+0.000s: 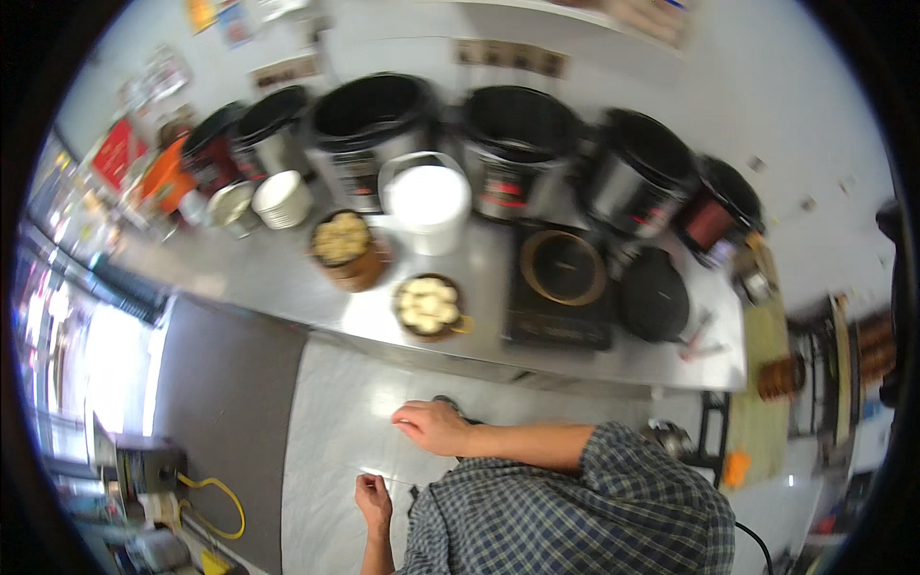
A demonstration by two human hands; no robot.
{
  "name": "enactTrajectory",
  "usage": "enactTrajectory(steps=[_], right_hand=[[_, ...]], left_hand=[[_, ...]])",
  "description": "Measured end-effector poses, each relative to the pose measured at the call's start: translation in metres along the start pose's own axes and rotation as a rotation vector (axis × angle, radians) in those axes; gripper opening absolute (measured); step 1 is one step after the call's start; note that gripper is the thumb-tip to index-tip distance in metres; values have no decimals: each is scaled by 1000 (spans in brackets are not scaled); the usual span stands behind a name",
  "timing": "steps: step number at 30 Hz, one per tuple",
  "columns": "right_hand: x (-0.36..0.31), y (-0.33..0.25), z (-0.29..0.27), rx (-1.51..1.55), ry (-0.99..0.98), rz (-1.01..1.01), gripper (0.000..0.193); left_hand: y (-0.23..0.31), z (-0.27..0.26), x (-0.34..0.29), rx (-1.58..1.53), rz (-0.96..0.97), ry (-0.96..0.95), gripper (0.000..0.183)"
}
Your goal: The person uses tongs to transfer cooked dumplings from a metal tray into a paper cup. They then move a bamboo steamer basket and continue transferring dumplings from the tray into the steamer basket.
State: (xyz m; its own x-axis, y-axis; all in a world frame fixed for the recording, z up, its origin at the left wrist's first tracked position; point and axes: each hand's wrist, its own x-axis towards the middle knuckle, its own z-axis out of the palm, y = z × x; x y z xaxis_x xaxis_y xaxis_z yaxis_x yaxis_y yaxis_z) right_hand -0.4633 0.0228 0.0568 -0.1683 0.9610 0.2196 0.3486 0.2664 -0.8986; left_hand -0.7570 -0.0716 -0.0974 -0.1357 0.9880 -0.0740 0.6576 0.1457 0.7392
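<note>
Checked shirt (565, 513) cloth lies nearest the camera, filling the lower middle, with 2 bare forearms coming out of it. Right hand (433, 427) reaches across in front of the body, its forearm lying nearly level and its fingers pointing left. Left hand (374, 498) sits lower and further left, its forearm running almost straight away from the body.

Both hands show over the pale floor (326, 402), short of the counter (259, 264) edge and touching nothing that can be made out. Fingers look loosely bent, with no object visible in either hand; blur hides the palms, so I cannot tell how far each grip is closed.

On the counter, near its front edge, stands the bowl (422, 334) of pale round pieces (429, 303). It lies almost straight ahead of the right hand, which is the nearer of the 2; from the left hand it lies ahead and to the right. Being round, the bowl has no long axis; a small yellow piece (466, 325) is at its right side. Just beyond it to the left is the brown tub (360, 273), heaped with yellowish chunks (341, 238); behind stands the white bucket (426, 209), and to the right the black hob (556, 328).
</note>
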Motion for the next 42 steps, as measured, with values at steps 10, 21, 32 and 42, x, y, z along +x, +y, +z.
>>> enactTrajectory(steps=[10, 21, 32, 42], right_hand=[[295, 3, 236, 75, -471, 46, 16], [650, -63, 498, 9, -570, -94, 16], [1047, -92, 665, -47, -282, -281, 23], [1489, -77, 682, -206, -28, -240, 40]], left_hand=[[-227, -159, 94, 119, -657, -149, 32], [-325, -267, 254, -81, -1205, 83, 35], [-569, -516, 647, 445, -464, -274, 28], [-490, -709, 1110, -51, -371, 263, 32]])
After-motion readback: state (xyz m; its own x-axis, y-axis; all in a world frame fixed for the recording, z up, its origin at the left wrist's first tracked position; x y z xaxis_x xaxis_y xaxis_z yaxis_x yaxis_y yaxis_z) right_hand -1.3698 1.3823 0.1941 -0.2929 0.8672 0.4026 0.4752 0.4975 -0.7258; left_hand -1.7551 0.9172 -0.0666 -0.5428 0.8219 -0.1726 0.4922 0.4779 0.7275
